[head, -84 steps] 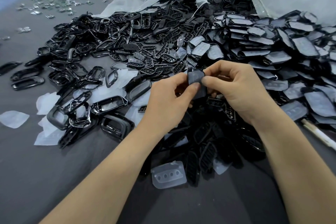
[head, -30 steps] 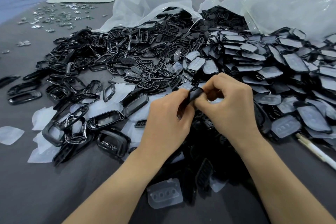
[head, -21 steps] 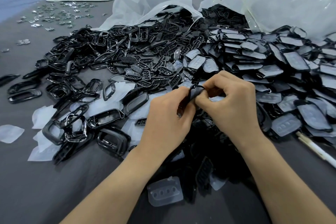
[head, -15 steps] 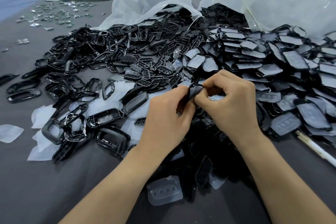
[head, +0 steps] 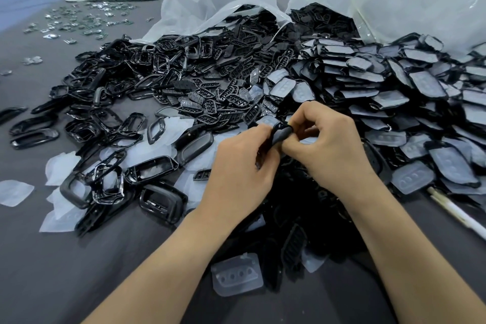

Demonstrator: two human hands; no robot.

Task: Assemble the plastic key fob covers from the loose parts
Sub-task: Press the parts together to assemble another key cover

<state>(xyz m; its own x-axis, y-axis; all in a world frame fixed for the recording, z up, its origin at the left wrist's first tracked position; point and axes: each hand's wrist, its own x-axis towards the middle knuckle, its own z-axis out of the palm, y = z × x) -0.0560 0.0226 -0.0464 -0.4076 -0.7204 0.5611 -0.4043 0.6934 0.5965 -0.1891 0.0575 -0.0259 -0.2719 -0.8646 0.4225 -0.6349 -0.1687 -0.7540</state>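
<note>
Item one: black cover piece [head: 280,133], small and dark, held up over the near middle of the heap between my two hands. My fingers hide most of it, so I cannot tell whether it is a single part or two joined.

Left hand [head: 236,173]: fingers curled in, thumb and forefinger pinching the piece's left edge.

Right hand [head: 334,150]: fingers curled tight, thumb and forefinger pinching the same piece from the right. The two thumbs almost meet on it.

Under both wrists: a dark mound of black parts [head: 310,208], detail lost in shadow.

Near foreground, just beside that mound: one clear button pad [head: 238,275] with three holes, lying flat on the grey table [head: 52,258].

Left of my left hand: open black frames [head: 163,201], some lying on pale film scraps [head: 15,192].

Behind my hands, centre: slotted black inserts [head: 223,97], loosely heaped.

Right of my hands: stacked covers faced with cloudy film [head: 394,92], overlapping like shingles.

Far side: two plastic bags [head: 218,0], parts spilling from their mouths.

Far left: scattered silvery bits [head: 76,21].

Right edge: a white stick [head: 457,213], partly under the stacked covers.
</note>
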